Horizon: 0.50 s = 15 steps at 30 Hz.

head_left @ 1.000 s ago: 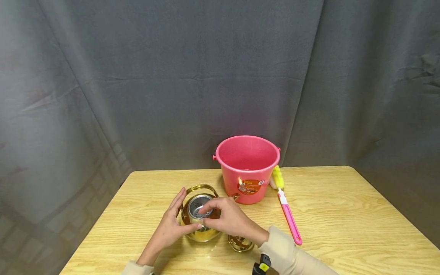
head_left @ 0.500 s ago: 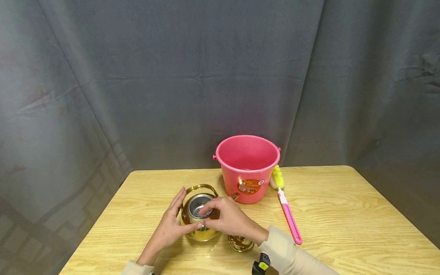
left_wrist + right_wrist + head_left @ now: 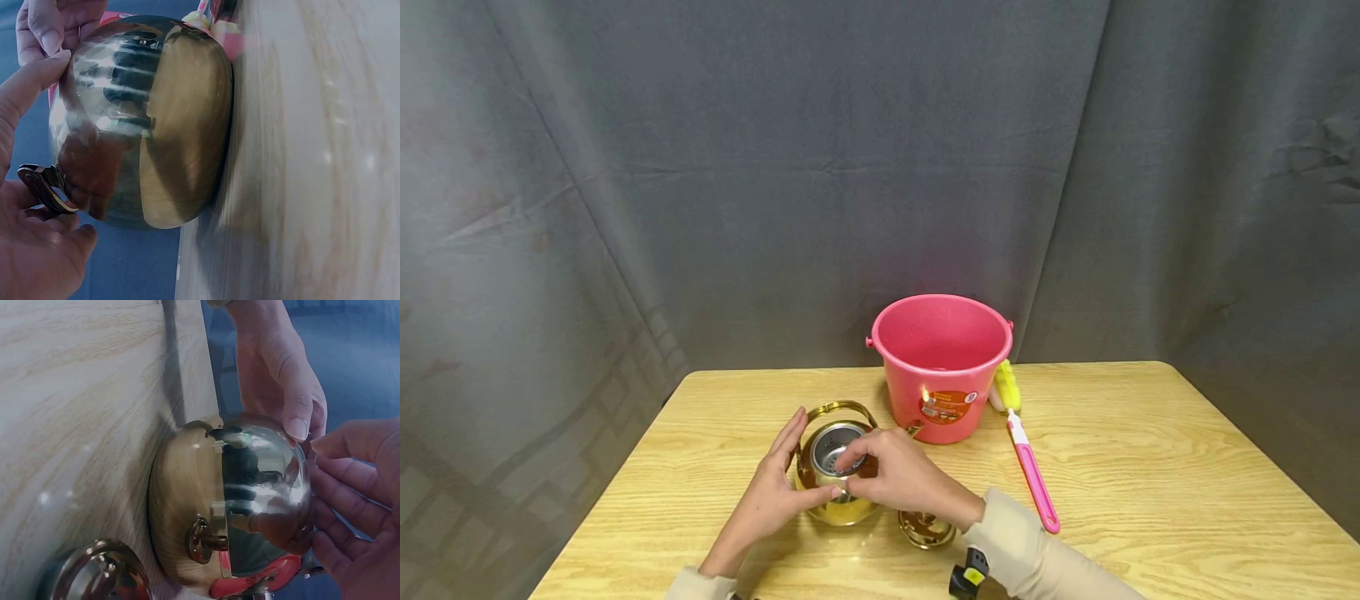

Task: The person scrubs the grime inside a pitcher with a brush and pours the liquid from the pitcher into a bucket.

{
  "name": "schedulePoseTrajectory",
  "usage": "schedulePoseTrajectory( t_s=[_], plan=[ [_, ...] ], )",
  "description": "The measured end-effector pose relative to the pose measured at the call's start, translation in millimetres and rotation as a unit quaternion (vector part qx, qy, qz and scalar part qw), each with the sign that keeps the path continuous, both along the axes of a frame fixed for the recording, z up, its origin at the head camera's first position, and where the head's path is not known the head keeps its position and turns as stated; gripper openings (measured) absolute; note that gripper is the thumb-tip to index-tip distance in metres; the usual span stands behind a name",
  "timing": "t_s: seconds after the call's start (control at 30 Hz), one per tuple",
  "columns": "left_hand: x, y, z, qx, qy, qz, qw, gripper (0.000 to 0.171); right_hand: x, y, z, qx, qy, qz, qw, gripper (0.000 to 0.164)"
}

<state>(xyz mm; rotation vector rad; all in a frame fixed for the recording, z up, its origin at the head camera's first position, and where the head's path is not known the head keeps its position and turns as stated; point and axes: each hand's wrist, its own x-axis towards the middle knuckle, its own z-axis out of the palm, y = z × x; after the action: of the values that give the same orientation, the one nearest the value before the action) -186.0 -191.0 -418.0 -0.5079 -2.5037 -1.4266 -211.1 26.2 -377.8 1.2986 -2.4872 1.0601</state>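
Note:
A shiny gold teapot [image 3: 842, 512] stands upright on the table, uncovered, its arched handle [image 3: 838, 407] raised and its spout toward the bucket. Inside its mouth sits a perforated steel strainer [image 3: 837, 446]. My left hand [image 3: 771, 492] holds the pot from the left, fingers by the handle's base and thumb on the near shoulder. My right hand [image 3: 902, 475] reaches over from the right. Its fingers dip into the strainer while the thumb meets the near rim, apparently pinching it; the exact contact is hidden. The gold lid [image 3: 927, 530] lies right of the pot, under the right wrist.
Behind the pot stands a pink bucket [image 3: 955, 379] with an orange label. Right of it lies a brush [image 3: 1033, 479] with a pink and white handle and a yellow head. A grey curtain [image 3: 827, 208] hangs behind the wooden table [image 3: 1150, 467].

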Motion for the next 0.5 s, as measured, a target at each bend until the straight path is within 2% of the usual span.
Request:
schedulePoseTrajectory(
  t_s=[0.5],
  plan=[
    [1.1,-0.1,1.9,0.009,-0.001,-0.011,0.9999,0.111,-1.2,-3.5,0.8,0.03,0.026,0.004,0.999,0.017]
  ],
)
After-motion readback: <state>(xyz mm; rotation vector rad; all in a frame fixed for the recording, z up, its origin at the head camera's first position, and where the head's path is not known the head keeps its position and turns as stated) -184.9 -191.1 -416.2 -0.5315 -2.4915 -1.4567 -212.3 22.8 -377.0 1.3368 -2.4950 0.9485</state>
